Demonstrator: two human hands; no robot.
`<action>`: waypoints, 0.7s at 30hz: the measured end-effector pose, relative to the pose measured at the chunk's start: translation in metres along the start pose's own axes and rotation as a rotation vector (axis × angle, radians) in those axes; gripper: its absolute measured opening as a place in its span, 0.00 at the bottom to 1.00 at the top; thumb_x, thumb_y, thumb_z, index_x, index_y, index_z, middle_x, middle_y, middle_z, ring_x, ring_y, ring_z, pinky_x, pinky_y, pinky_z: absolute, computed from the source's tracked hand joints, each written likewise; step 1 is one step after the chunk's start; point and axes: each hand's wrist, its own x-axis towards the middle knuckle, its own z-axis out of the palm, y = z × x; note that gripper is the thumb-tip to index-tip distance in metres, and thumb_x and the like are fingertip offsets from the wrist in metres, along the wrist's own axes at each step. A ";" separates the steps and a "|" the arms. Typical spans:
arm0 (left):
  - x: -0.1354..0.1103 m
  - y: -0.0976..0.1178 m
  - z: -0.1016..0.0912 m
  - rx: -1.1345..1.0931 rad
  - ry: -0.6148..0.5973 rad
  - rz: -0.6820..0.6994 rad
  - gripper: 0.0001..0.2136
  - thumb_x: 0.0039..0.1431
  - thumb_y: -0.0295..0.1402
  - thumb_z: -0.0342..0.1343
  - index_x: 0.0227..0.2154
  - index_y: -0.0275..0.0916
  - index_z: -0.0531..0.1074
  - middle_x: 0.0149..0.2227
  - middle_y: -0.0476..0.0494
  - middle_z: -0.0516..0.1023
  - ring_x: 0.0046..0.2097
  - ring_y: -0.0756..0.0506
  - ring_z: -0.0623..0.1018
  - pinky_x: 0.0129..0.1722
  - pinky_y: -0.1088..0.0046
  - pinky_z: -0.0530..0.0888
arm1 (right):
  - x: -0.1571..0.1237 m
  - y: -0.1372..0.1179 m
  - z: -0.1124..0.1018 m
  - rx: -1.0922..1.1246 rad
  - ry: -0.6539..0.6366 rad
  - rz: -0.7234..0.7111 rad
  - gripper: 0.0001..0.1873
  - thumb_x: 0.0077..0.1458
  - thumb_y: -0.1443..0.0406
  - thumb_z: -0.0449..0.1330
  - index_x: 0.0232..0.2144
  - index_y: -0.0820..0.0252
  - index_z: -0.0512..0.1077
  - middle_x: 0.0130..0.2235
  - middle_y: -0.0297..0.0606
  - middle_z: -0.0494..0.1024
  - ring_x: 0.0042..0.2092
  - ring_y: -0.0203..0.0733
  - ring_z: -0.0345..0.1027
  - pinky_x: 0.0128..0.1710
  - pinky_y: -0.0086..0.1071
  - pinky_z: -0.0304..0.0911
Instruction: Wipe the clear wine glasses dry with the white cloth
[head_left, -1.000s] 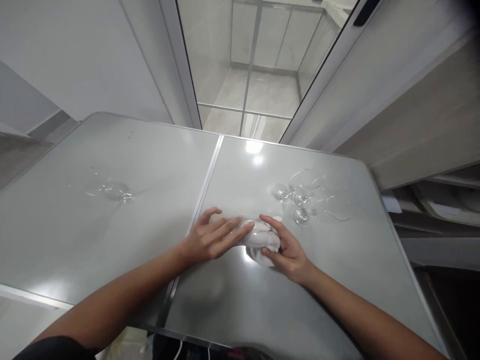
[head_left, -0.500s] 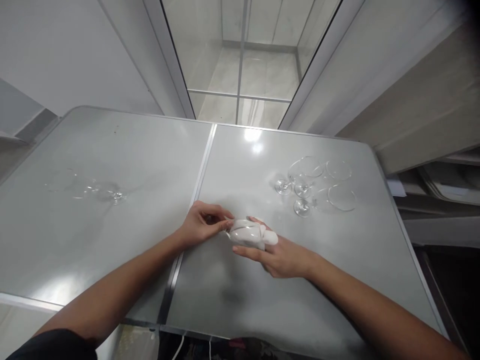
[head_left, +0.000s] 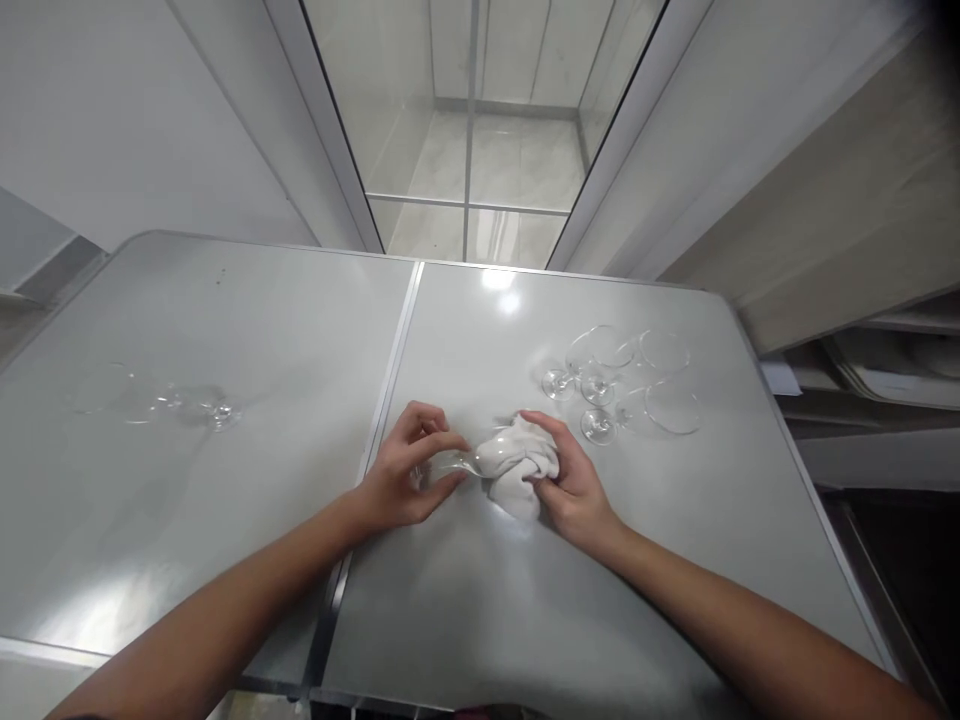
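Note:
A clear wine glass (head_left: 489,458) lies on its side between my hands, held over the table with its foot toward the left. My left hand (head_left: 401,473) curls round its stem and foot, thumb and fingers close on the stem. A crumpled white cloth (head_left: 523,478) wraps much of the bowl, with a fold hanging below it. My right hand (head_left: 576,492) grips the cloth at the rim end, its thumb pressed into the fabric. How far the cloth goes inside the bowl is hidden.
Several wine glasses (head_left: 598,425) stand grouped at the right of the grey table (head_left: 480,620). Another wine glass (head_left: 222,415) is on the left half. A metal strip (head_left: 394,365) divides the tabletop. Beyond the far edge is a glazed door (head_left: 427,160); shelves (head_left: 885,360) are at right.
My right hand has turned from lying along the bowl to gripping the cloth, which now bunches round the outside of the bowl. My left fingers have spread along the stem.

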 end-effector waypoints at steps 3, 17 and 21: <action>-0.004 -0.001 0.005 0.141 0.010 0.071 0.15 0.58 0.27 0.68 0.47 0.42 0.75 0.43 0.41 0.70 0.41 0.46 0.74 0.37 0.70 0.77 | 0.003 0.000 0.003 0.157 0.049 0.086 0.26 0.62 0.59 0.67 0.61 0.47 0.67 0.47 0.40 0.79 0.44 0.47 0.76 0.46 0.40 0.74; 0.002 -0.008 0.000 -0.436 -0.078 -0.487 0.17 0.68 0.37 0.59 0.30 0.42 0.55 0.28 0.54 0.63 0.25 0.53 0.62 0.24 0.76 0.60 | 0.016 -0.006 -0.006 -0.441 -0.297 -0.723 0.36 0.63 0.74 0.61 0.68 0.44 0.61 0.51 0.36 0.83 0.56 0.47 0.76 0.69 0.57 0.56; -0.002 -0.010 0.001 -0.370 -0.032 -0.345 0.19 0.65 0.34 0.63 0.29 0.42 0.55 0.28 0.54 0.63 0.27 0.52 0.64 0.26 0.75 0.62 | 0.009 -0.006 0.000 -0.360 -0.167 -0.641 0.30 0.64 0.73 0.59 0.65 0.44 0.66 0.48 0.36 0.83 0.48 0.46 0.79 0.59 0.49 0.70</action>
